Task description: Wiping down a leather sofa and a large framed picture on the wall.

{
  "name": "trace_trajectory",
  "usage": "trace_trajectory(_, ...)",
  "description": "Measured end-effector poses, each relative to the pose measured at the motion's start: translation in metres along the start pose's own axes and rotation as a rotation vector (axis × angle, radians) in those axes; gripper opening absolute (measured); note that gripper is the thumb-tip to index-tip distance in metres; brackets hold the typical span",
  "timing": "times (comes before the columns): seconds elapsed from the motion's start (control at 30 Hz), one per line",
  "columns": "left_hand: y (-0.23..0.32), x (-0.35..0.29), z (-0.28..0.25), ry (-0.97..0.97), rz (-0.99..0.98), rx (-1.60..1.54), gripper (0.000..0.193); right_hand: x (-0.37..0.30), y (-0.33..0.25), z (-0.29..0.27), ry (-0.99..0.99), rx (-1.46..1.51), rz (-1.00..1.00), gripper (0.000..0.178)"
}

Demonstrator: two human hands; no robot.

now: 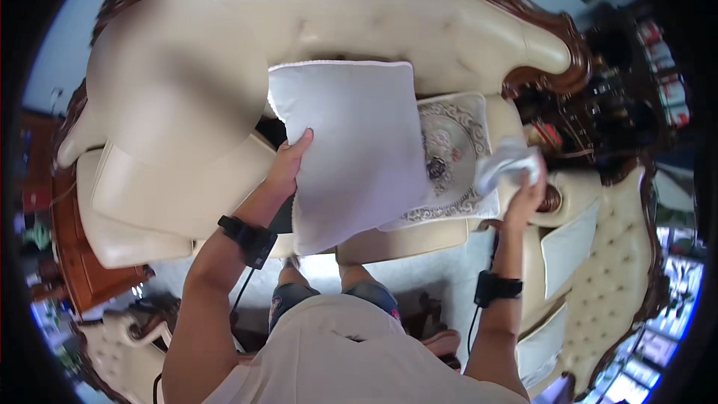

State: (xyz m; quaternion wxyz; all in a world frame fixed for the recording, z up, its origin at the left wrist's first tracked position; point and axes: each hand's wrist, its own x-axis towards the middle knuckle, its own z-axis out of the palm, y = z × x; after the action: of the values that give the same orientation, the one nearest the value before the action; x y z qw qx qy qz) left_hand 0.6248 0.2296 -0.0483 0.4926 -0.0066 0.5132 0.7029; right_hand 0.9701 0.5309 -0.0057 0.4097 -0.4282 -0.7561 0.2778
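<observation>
A square light-grey cushion (357, 153) with pale piping is held tilted up over the sofa seat. My left hand (286, 167) is closed on its left edge, the thumb lying on the near face. To the right, my right hand (526, 198) grips a crumpled whitish-grey cloth (508, 164), both smeared by motion. The cloth is apart from the grey cushion. Between them shows a second cushion (455, 135) with a silver-grey floral pattern, resting against the sofa and partly covered by the grey one.
The cream leather sofa (344, 7) has a carved dark wood frame. A tufted cream sofa (598, 277) with pale cushions stands at the right. Shelves with assorted items are at the far right, a brown wooden cabinet (101, 273) at the left. A blurred patch hides the sofa's left part.
</observation>
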Motion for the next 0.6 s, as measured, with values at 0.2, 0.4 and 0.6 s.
trace_trajectory(0.2,0.063,-0.136,-0.050,0.224,0.112,0.131,0.059,0.062,-0.279,0.019,0.500,0.363,-0.528,0.039)
trace_trajectory(0.4,0.094,-0.267,-0.116,0.457,0.409,0.120,0.061,-0.067,-0.351,0.182,-0.060,0.552,-0.995,0.032)
trace_trajectory(0.6,0.097,-0.424,-0.218,0.674,0.620,0.019,0.051,-0.246,-0.257,0.324,-1.149,0.056,-0.696,0.051)
